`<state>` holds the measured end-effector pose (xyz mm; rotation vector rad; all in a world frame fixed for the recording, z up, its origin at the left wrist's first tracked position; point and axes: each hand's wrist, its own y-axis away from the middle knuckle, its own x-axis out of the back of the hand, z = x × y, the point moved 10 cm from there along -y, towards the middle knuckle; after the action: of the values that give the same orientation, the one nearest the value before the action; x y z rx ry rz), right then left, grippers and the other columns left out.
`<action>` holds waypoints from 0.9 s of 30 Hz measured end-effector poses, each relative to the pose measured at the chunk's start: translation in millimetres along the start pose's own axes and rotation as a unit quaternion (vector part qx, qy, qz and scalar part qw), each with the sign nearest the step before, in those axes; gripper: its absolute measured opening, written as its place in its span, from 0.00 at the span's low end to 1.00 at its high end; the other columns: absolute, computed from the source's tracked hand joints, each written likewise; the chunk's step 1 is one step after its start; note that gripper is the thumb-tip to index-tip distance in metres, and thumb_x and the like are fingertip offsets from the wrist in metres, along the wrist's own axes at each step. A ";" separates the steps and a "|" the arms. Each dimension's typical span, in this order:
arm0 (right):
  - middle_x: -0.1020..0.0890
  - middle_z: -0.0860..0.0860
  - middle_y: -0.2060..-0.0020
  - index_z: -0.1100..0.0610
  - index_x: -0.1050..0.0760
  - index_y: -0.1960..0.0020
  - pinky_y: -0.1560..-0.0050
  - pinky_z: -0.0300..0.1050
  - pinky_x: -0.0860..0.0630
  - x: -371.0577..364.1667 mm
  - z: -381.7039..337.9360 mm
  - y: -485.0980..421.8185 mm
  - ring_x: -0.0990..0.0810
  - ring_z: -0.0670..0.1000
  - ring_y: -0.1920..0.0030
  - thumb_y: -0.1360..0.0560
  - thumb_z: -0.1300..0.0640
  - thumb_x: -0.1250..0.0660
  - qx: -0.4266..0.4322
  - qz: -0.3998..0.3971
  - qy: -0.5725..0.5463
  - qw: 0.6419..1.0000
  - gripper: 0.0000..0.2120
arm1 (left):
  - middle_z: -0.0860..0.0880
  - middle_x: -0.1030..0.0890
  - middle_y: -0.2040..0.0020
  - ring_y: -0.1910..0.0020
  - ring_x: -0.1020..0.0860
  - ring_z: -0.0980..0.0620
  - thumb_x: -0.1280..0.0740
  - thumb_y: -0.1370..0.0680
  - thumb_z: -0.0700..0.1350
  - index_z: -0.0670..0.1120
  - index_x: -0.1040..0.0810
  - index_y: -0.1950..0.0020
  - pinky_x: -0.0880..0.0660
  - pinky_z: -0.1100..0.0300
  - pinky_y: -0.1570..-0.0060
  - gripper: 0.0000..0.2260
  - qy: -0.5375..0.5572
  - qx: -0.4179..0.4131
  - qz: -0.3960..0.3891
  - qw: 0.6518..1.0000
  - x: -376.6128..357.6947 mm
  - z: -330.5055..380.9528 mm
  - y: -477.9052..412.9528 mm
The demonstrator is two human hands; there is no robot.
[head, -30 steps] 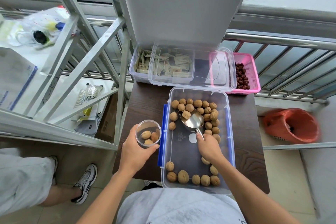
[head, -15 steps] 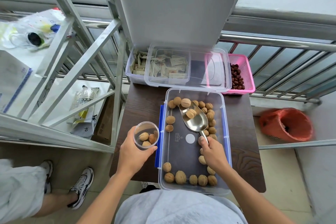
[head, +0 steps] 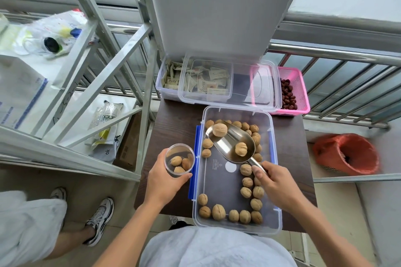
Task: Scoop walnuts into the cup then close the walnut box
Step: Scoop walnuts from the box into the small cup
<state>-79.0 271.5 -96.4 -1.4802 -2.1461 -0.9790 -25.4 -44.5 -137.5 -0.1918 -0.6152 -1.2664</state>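
Note:
A clear walnut box [head: 273, 219] with blue side clips lies open on the dark table [head: 173, 128]; several walnuts [head: 218, 211] line its far end, right side and near end. My right hand [head: 274, 184] grips the handle of a metal scoop [head: 227, 147], raised over the box with two walnuts in it, one at the front lip. My left hand [head: 166, 182] holds a clear plastic cup [head: 179, 161] just left of the box; three walnuts sit inside. The box's clear lid [head: 256, 84] leans behind it, over other containers.
Behind the box stand a clear tub of sachets [head: 171, 78] and a pink basket of red dates [head: 297, 91]. A metal rack [head: 104, 76] stands left, a railing [head: 338, 52] behind, an orange-lined bin [head: 347, 154] right. Another person's legs and shoes [head: 98, 221] are at lower left.
The scoop dug into the far walnuts, then lifted clear with two walnuts and swung its mouth left toward the cup. My left hand kept the cup still.

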 end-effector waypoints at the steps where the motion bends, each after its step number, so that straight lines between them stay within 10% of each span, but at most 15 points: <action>1: 0.27 0.48 0.73 0.56 0.26 0.63 0.69 0.45 0.34 3.0 -8.2 1.6 0.32 0.44 0.73 0.20 0.50 0.36 0.007 -0.022 0.007 1.000 0.15 | 0.67 0.23 0.44 0.43 0.25 0.68 0.16 0.36 0.49 0.64 0.32 0.34 0.30 0.75 0.50 0.37 -0.001 0.000 0.000 1.000 0.8 1.0 0.1; 10: 0.30 0.49 0.75 0.54 0.31 0.68 0.69 0.45 0.36 11.5 -77.3 13.1 0.35 0.47 0.73 0.20 0.48 0.35 0.051 -0.149 0.136 0.978 0.19 | 0.67 0.21 0.44 0.42 0.23 0.67 0.17 0.35 0.50 0.66 0.29 0.37 0.27 0.73 0.49 0.33 0.017 -0.015 -0.007 1.000 0.7 7.7 4.6; 27: 0.30 0.46 0.77 0.56 0.28 0.67 0.69 0.43 0.38 29.4 -68.6 8.9 0.34 0.47 0.74 0.19 0.47 0.37 -0.011 -0.117 0.138 0.983 0.20 | 0.64 0.22 0.43 0.42 0.23 0.63 0.17 0.36 0.52 0.62 0.30 0.35 0.25 0.66 0.46 0.34 0.007 -0.011 0.016 1.000 5.1 -10.2 4.5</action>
<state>-88.7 244.3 -27.0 -1.0437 -2.1403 -1.2115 -17.1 -52.1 -142.4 -0.2098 -0.5851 -1.2432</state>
